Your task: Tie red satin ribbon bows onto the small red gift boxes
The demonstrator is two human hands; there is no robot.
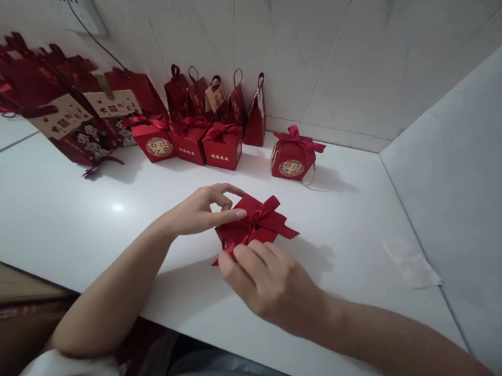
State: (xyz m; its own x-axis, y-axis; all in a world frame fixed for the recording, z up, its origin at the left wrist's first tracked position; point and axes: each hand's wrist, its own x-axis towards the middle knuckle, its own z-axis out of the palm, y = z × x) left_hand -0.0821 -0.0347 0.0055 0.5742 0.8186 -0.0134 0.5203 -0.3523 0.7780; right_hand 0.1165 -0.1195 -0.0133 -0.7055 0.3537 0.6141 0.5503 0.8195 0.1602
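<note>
Right grip pinching ribbon | left grip holding red box

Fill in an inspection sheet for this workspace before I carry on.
Surface: white table, glare spot at left.
Item in hand: red box with ribbon bow on top.
Clutter: three bowed boxes together, a corded box apart, five looped packages at the back, larger red packages at left.
Hands: left hand, thumb on the red box's top; right hand bunched at its near side, exact grip hidden.
Cables: one dark cable passing a white socket panel.
Surroundings: tiled wall behind, pale panel at right, cardboard at lower left.
</note>
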